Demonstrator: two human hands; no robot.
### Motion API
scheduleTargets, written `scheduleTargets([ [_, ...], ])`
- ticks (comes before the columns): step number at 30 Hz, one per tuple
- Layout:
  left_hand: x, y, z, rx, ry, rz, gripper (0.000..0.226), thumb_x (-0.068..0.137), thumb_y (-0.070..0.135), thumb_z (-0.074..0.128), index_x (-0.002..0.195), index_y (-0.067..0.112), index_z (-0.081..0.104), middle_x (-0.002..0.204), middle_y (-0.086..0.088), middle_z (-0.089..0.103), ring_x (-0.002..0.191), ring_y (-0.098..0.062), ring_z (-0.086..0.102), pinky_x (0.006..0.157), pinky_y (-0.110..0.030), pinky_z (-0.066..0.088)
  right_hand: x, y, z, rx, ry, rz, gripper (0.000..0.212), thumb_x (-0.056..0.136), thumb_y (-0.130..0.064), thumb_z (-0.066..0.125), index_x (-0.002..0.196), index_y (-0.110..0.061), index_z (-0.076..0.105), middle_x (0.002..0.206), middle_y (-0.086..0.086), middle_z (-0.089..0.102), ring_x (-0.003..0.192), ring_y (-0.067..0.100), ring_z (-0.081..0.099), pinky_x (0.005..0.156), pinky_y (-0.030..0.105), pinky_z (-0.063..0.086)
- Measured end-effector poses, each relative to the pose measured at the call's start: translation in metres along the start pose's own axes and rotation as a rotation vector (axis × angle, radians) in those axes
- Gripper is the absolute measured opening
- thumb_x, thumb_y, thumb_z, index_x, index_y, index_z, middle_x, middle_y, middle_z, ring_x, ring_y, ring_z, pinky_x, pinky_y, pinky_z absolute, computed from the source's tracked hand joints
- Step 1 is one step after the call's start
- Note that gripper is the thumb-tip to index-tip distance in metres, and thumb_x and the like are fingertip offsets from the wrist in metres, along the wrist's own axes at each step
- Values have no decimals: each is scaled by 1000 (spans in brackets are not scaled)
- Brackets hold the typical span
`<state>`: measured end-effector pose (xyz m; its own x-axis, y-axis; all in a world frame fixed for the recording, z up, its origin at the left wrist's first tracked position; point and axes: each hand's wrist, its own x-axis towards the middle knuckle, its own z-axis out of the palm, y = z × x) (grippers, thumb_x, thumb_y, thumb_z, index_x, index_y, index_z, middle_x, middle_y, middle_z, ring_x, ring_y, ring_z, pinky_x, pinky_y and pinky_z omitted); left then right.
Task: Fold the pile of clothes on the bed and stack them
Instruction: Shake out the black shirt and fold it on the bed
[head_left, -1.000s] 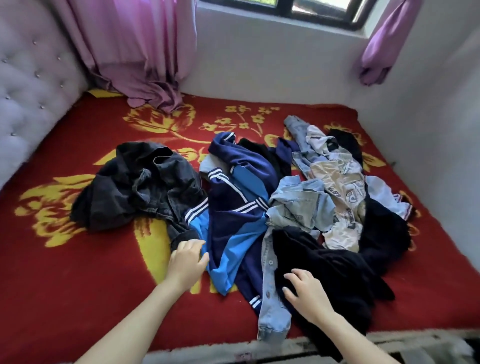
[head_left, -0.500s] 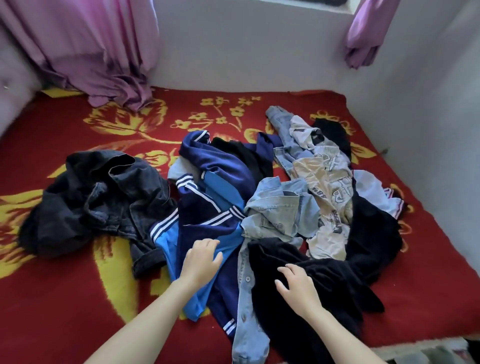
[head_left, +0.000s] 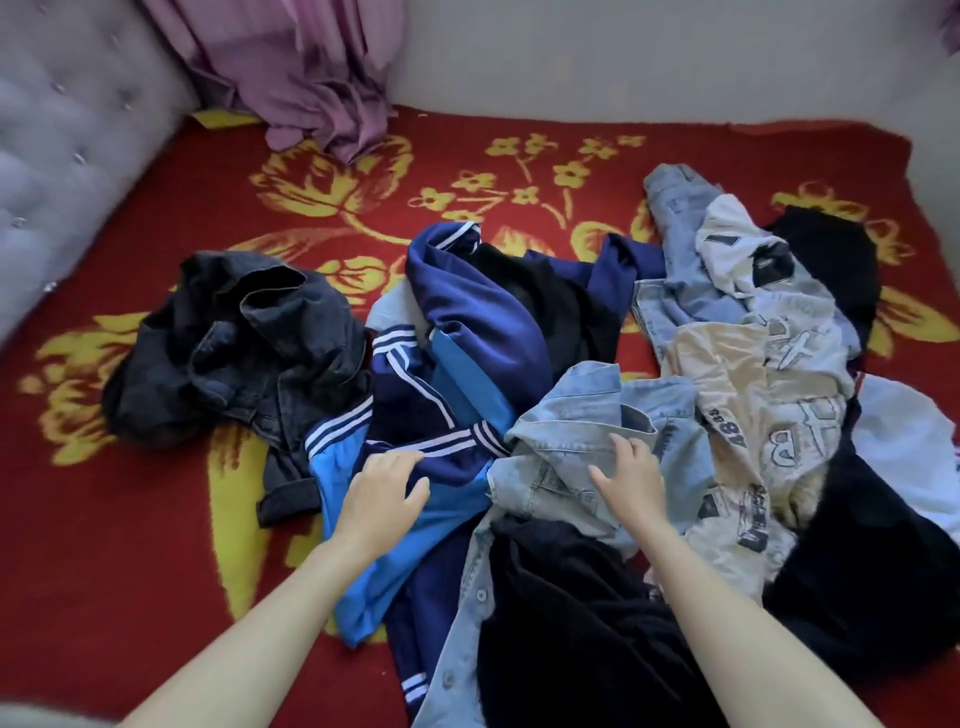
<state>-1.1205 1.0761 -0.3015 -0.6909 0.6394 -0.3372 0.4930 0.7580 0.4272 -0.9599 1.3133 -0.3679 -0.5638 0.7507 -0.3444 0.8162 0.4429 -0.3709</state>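
Several unfolded garments make up a pile of clothes (head_left: 524, 364) spread across the middle & right of a bed w/ a red blanket (head_left: 119, 561) patterned in yellow flowers. Far left: a grey tufted headboard (head_left: 62, 140). A purple curtain (head_left: 306, 73) hangs down onto the blanket at the back. Leftmost in the pile is a crumpled dark denim jacket (head_left: 234, 348). Next, touching it, a navy & bright-blue track jacket (head_left: 472, 322) w/ white stripes. The left hand (head_left: 382, 493) rests palm-down on this track jacket, fingers relaxed & close together, gripping nothing. Just right, a light-blue denim shirt (head_left: 576, 426) lies bunched, collar up. The right hand (head_left: 628, 478) lies on it w/ fingers spread, not closed around the cloth. Nearer the camera, btwn the forearms, a black garment (head_left: 571, 639) covers the shirt's lower part. Further right: a beige & white printed tee (head_left: 743, 400), then more black fabric (head_left: 872, 582) & a white piece (head_left: 904, 452) at the far-right edge.
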Motion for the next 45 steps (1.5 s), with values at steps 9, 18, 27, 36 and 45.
scheduleTargets([
  [9,0,7,38,35,-78,-77,42,95,26,44,135,13,45,138,2,47,127,-20,38,104,-32,32,-4,1,41,-38,-125,-138,62,90,-42,54,142,-16,33,149,12,26,136,28,26,106,38,29],
  [18,-35,4,70,76,-202,-158,43,97,27,41,139,16,40,141,1,43,130,-19,35,103,-31,32,-83,5,92,-228,-417,-323,65,90,-37,53,146,-18,25,138,4,40,122,27,42,96,35,37],
  [27,-64,18,47,40,-122,-67,42,98,28,39,138,17,39,140,2,43,130,-17,34,102,-29,31,-101,7,42,-64,-215,-249,25,86,-18,54,110,-14,59,111,0,61,105,22,56,74,30,38],
  [36,-102,22,16,-349,-81,145,56,86,35,64,135,20,43,131,6,49,126,-12,43,105,-26,34,-147,-91,-48,382,20,-478,19,73,1,65,91,-2,69,84,10,69,77,24,61,74,32,45],
  [45,-117,-24,-93,-683,380,181,5,86,11,64,90,12,64,77,4,63,78,-15,60,70,-28,46,-207,-232,-124,561,261,-732,20,75,7,66,89,-6,70,64,-25,54,57,-6,51,58,6,38],
])
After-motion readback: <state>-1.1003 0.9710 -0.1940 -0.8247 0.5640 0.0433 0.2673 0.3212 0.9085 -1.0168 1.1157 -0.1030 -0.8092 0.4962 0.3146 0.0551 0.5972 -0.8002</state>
